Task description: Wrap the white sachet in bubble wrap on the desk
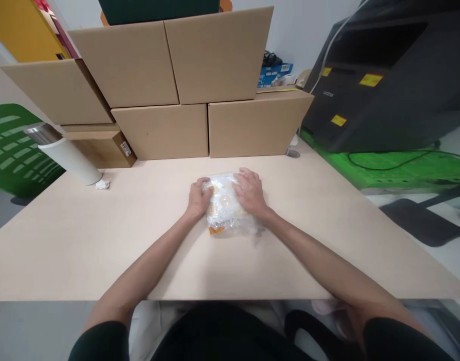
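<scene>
A clear plastic-wrapped package (224, 201), looking like bubble wrap, lies on the table in front of me. Its contents are mostly hidden, though an orange patch shows at the near left corner. My left hand (199, 196) grips its left side, thumb on top and fingers curled at the edge. On the right, my right hand (251, 189) holds the far right part, its fingers bent over the upper surface. Loose plastic film spreads out at the near right side of the package.
Open cardboard boxes (158, 133) line the table's back edge. A white bottle (71, 161) and a crumpled white scrap (102, 184) stand at the left. To the right is a big black machine (388, 95) on a green base (403, 173). The table (102, 250) has a straight front edge.
</scene>
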Action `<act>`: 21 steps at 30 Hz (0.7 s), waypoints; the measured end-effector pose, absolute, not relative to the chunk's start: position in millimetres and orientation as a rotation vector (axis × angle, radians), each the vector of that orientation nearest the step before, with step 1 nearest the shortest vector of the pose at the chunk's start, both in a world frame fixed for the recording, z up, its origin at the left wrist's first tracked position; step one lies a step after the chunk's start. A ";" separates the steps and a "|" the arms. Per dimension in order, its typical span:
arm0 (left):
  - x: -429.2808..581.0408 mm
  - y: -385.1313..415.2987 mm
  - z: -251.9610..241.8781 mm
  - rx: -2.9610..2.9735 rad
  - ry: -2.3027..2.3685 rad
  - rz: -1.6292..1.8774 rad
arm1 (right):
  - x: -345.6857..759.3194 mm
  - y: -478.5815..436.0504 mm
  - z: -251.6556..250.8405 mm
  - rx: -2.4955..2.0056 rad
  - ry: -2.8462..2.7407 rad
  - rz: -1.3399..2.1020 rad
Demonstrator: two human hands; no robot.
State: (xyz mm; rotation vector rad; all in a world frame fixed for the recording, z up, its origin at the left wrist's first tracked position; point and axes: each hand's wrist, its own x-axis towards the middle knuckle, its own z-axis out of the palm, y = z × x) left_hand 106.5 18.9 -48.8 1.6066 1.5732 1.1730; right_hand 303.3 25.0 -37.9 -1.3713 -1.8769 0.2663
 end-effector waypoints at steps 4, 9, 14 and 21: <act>99.0 12.9 -36.8 1.776 1.590 0.988 | 328.3 20.0 -41.1 -1.276 -2.213 0.351; 80.1 7.6 -16.3 2.113 1.490 0.343 | 356.5 18.0 -27.8 -1.272 -2.447 0.617; 68.7 12.3 -11.6 2.243 1.363 0.121 | 367.5 19.3 -24.3 -1.230 -2.600 0.724; 69.8 11.5 -23.5 2.320 1.382 0.158 | 369.3 15.9 -39.2 -1.225 -2.614 0.694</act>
